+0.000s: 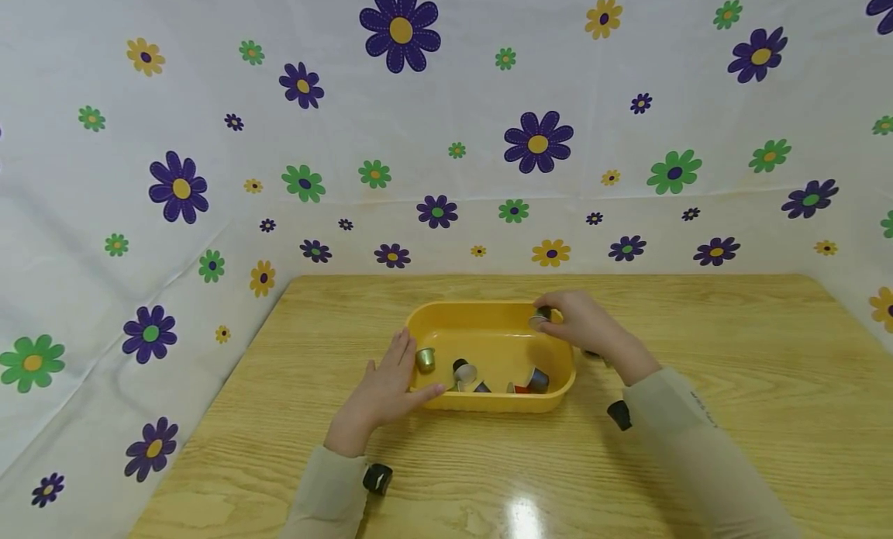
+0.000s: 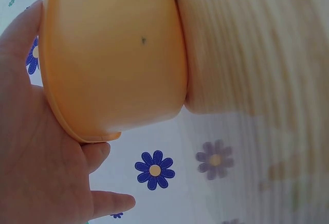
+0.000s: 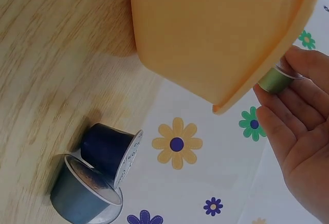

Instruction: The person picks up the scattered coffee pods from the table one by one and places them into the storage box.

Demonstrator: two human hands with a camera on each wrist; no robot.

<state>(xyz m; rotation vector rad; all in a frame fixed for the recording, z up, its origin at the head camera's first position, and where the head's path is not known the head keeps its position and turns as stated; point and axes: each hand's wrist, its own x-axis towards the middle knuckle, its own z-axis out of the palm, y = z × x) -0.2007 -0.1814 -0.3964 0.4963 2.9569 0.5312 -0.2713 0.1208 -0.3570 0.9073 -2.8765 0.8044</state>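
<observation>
A yellow plastic tub (image 1: 488,402) stands on the wooden table with several coffee capsules inside, among them a gold-green capsule (image 1: 425,360) at its left end and a dark grey capsule (image 1: 538,381) at front right. My left hand (image 1: 380,395) rests against the tub's left end, fingers fairly straight, thumb over the front rim. Above the tub's back right corner, my right hand (image 1: 582,322) pinches a green coffee capsule (image 3: 276,80) between thumb and fingers. In the right wrist view this capsule sits just past the rim.
Outside the tub's right side, a dark blue capsule (image 3: 105,148) and a grey-teal capsule (image 3: 77,196) lie touching on the table (image 1: 732,353); my right arm partly hides them in the head view. A flower-patterned white cloth (image 1: 474,81) hangs behind and at the sides.
</observation>
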